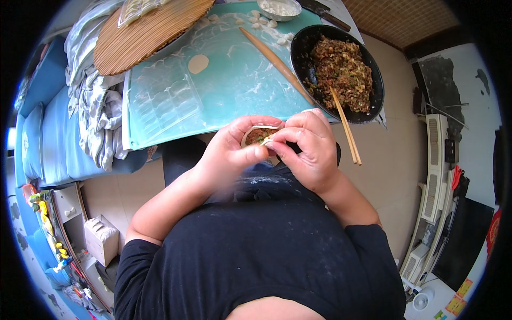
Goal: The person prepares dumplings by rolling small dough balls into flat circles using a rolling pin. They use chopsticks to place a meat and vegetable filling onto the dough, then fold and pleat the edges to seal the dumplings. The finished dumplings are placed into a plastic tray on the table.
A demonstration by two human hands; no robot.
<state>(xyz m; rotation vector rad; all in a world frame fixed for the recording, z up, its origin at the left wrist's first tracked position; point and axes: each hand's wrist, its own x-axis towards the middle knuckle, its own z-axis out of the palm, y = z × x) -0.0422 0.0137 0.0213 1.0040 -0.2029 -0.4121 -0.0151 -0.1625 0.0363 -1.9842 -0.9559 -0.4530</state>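
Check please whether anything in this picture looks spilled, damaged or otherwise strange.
Yes: the white wall at right has dark patches, as if its surface were damaged. White powder, probably flour, is smeared across the teal mat. The chopsticks jut past the black pan, so they look easy to knock.

No legible lettering or numerals. At the near right, orange-and-red papers (456, 305) and, slightly farther, a red ornament (494, 232) bear markings too small and distorted to read.
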